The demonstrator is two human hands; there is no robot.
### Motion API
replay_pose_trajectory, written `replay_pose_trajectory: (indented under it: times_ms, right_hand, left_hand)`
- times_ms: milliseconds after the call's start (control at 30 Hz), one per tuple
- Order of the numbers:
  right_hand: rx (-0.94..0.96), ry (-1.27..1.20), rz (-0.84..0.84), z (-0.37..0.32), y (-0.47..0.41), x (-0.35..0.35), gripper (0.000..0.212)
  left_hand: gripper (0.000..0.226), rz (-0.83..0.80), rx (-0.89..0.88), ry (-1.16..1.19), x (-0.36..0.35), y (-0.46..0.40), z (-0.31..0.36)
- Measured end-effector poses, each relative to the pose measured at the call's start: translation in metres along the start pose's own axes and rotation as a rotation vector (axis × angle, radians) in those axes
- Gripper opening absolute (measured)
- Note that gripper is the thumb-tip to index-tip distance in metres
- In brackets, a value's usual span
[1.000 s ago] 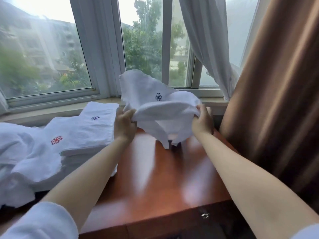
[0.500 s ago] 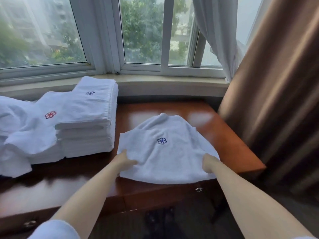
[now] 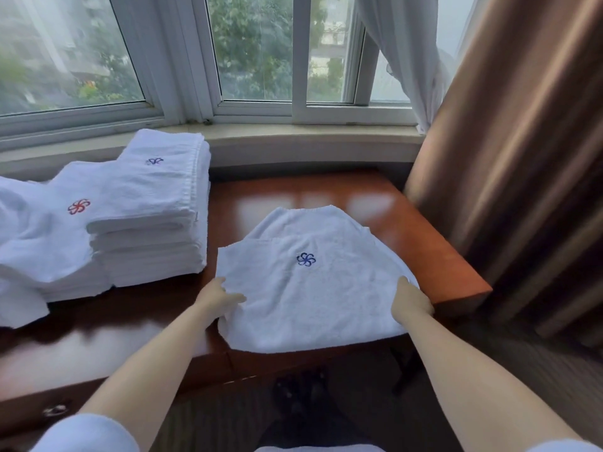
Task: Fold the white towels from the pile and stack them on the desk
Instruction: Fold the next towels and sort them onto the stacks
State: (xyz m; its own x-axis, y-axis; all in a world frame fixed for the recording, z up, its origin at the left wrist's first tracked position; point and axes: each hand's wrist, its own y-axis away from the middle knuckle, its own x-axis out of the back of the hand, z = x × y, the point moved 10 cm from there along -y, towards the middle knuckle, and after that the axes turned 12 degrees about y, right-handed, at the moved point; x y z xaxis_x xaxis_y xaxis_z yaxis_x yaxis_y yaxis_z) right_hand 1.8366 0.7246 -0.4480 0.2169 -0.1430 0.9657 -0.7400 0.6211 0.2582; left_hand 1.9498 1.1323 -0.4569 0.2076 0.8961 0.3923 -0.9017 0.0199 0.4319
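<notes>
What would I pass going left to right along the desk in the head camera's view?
Loose towel with red emblem → folded towel stack → left hand → towel with blue emblem → right hand → brown curtain.

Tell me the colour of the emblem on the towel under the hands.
Blue emblem, head view.

Towels on the worktop below the window

The towel point(image 3: 306, 288) lies on the worktop point(image 3: 408, 230), right of the folded stack point(image 3: 153, 223); the loose pile point(image 3: 36, 236) sits left of it, the curtain point(image 3: 522, 158) right.
</notes>
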Motion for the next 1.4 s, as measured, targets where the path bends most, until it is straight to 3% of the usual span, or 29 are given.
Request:
replay_pose_trajectory:
  times_ms: [67,200,267,333,433,700,933,1400]
  right_hand:
    - [-0.048,-0.167,0.059,0.011,0.001,0.000,0.045]
    - [-0.168,-0.465,0.175,0.025,0.005,-0.001,0.047]
    - [-0.267,-0.690,0.169,0.033,0.009,-0.013,0.043]
    - [-0.370,-0.766,0.170,0.044,0.014,-0.026,0.038]
    - [-0.532,-0.927,0.200,0.059,0.025,-0.047,0.027]
    - [-0.578,-1.249,0.211,0.057,0.041,-0.058,0.036]
    - [-0.670,-1.331,0.146,0.068,0.043,-0.070,0.035]
    - [-0.767,-1.592,0.098,0.063,0.052,-0.081,0.026]
  left_hand:
    - [0.080,-0.032,-0.052,0.155,-0.013,0.002,0.004]
    - [0.069,0.009,-0.182,0.266,-0.025,0.007,0.013]
    - [0.062,0.062,-0.197,0.172,-0.026,0.009,0.012]
    - [0.051,0.078,-0.177,-0.022,-0.029,0.011,0.004]
    - [0.016,0.126,-0.157,-0.247,-0.029,0.018,-0.008]
    - [0.043,0.377,-0.243,-0.005,-0.013,0.044,-0.024]
    - [0.047,0.453,-0.164,-0.195,0.021,0.037,-0.038]
    - [0.036,0.446,-0.118,-0.315,0.017,0.036,-0.046]
